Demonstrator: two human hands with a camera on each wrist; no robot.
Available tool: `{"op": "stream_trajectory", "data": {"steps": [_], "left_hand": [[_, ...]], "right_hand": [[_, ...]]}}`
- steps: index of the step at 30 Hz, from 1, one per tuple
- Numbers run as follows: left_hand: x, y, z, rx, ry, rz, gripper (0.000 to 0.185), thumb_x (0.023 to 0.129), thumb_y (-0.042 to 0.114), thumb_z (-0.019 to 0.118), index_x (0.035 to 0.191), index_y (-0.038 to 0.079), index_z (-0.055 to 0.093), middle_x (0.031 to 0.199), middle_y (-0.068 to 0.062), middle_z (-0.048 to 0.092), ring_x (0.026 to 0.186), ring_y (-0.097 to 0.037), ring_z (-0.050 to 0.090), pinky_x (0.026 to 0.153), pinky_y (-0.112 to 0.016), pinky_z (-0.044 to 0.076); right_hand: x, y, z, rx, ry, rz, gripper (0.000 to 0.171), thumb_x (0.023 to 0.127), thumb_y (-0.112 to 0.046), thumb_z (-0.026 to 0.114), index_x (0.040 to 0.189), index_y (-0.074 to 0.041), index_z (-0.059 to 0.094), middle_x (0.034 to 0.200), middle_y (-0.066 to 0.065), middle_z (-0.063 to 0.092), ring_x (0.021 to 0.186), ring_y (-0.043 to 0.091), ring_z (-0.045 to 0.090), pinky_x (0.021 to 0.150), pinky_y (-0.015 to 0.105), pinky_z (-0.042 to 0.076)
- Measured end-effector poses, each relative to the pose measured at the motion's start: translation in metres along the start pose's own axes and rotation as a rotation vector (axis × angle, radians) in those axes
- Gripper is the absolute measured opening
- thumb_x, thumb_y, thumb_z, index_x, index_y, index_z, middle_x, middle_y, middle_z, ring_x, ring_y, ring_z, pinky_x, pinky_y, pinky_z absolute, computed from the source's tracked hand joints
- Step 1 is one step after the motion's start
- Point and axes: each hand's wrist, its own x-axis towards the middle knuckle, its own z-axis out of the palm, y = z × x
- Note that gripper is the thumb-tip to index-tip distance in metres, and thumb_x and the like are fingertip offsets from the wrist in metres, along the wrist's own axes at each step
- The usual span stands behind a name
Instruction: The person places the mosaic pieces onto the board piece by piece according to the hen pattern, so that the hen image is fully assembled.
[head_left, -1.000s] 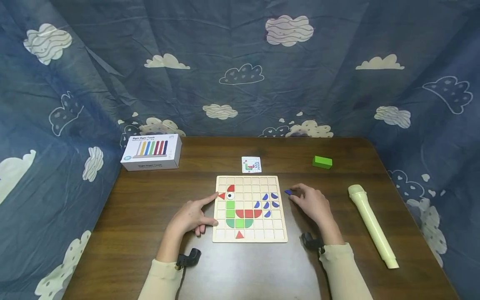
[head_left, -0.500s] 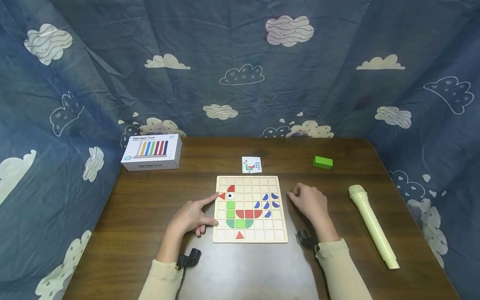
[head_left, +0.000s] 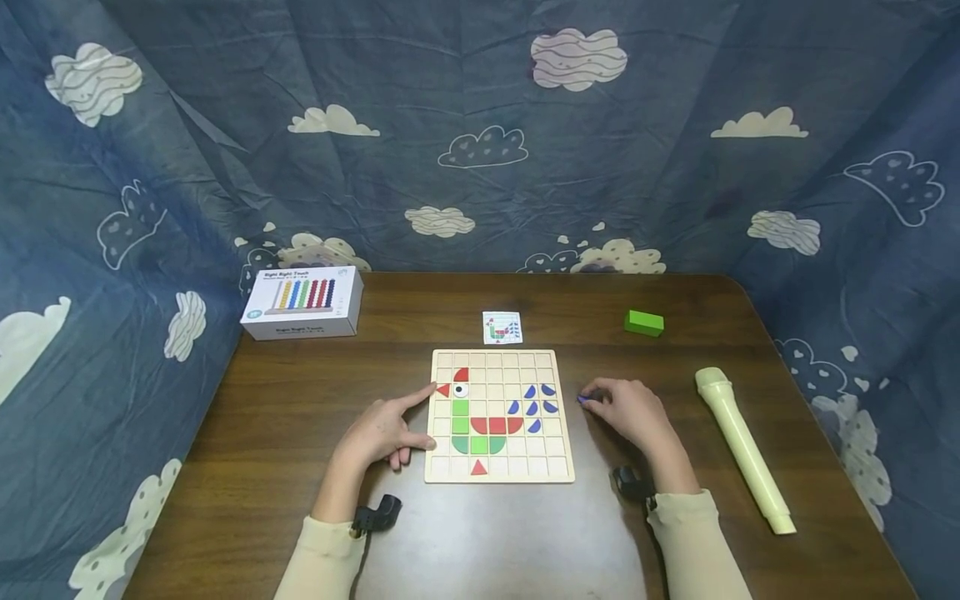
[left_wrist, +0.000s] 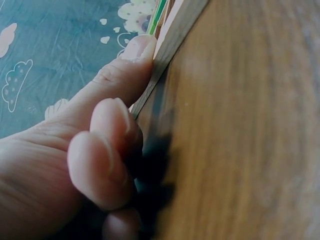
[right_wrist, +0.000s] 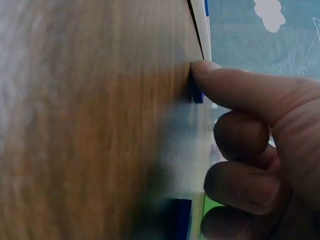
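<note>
A square wooden grid board (head_left: 491, 476) lies mid-table, bearing a bird figure of red, green and blue pieces and a white eye disc. On its left side my left hand (head_left: 378, 432) touches the edge with extended index finger and thumb; its other fingers are curled, as the left wrist view shows. Just off the board's right edge, my right hand (head_left: 633, 410) pinches a small blue piece (right_wrist: 198, 93) between thumb and index finger, mostly covered by them. A second dark blue piece (right_wrist: 182, 220) appears low in the right wrist view.
A small pattern card (head_left: 502, 328) with the bird drawing lies behind the board. The white boxed toy (head_left: 302, 304) stands back left. To the right are a green block (head_left: 644, 323) and a pale yellow microphone-shaped tube (head_left: 746, 450). A cloud-print cloth hangs behind.
My right hand has turned and shifted slightly nearer, and the blue piece, hidden half a second ago, shows at its fingertips again. The left hand and board stay put.
</note>
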Motion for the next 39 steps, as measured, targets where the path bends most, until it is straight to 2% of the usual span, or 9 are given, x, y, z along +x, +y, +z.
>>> {"op": "stream_trajectory", "data": {"steps": [5,13,19,28,33,39], "left_hand": [[0.001,0.0,0.0,0.004,0.002,0.006,0.095,0.08,0.026,0.095,0.16,0.045,0.045,0.054,-0.007,0.064,0.042,-0.015,0.06,0.042,-0.024,0.05],[0.001,-0.001,0.0,0.002,-0.004,0.004,0.096,0.08,0.027,0.095,0.16,0.045,0.045,0.053,-0.007,0.064,0.042,-0.015,0.06,0.042,-0.025,0.051],[0.002,0.0,0.001,0.001,-0.01,0.007,0.096,0.08,0.028,0.095,0.16,0.045,0.044,0.054,-0.006,0.064,0.042,-0.015,0.06,0.042,-0.024,0.051],[0.001,0.0,0.001,0.004,-0.002,0.008,0.095,0.081,0.026,0.095,0.16,0.045,0.045,0.053,-0.007,0.064,0.042,-0.015,0.059,0.042,-0.025,0.052],[0.002,-0.001,0.001,0.006,-0.005,0.003,0.095,0.081,0.028,0.094,0.16,0.045,0.044,0.054,-0.007,0.064,0.042,-0.015,0.06,0.042,-0.024,0.051],[0.001,-0.002,0.0,0.0,-0.004,-0.001,0.095,0.081,0.028,0.094,0.16,0.046,0.044,0.054,-0.007,0.065,0.042,-0.015,0.06,0.043,-0.026,0.052]], "right_hand": [[-0.008,-0.013,0.001,0.037,0.039,0.015,0.013,0.095,-0.03,0.08,0.101,-0.018,0.08,0.068,-0.004,0.059,0.062,0.013,0.05,0.055,0.03,0.035],[-0.026,-0.044,0.016,0.158,-0.024,0.026,0.013,0.091,-0.031,0.084,0.095,-0.019,0.08,0.064,-0.004,0.054,0.06,0.013,0.047,0.055,0.027,0.03],[-0.028,-0.048,0.026,0.178,-0.034,0.065,0.012,0.092,-0.03,0.082,0.095,-0.019,0.077,0.065,-0.003,0.055,0.061,0.014,0.048,0.055,0.027,0.032],[-0.029,-0.049,0.026,0.207,-0.042,0.074,0.013,0.092,-0.031,0.082,0.098,-0.019,0.079,0.064,-0.002,0.054,0.061,0.015,0.049,0.055,0.027,0.033],[-0.035,-0.034,0.021,0.24,0.015,0.105,0.024,0.094,-0.033,0.081,0.111,-0.017,0.078,0.067,-0.001,0.055,0.061,0.016,0.049,0.056,0.028,0.034],[-0.054,0.017,0.007,0.264,0.216,0.143,0.035,0.097,-0.03,0.078,0.127,-0.012,0.072,0.066,0.0,0.055,0.056,0.012,0.046,0.051,0.027,0.037]]}}
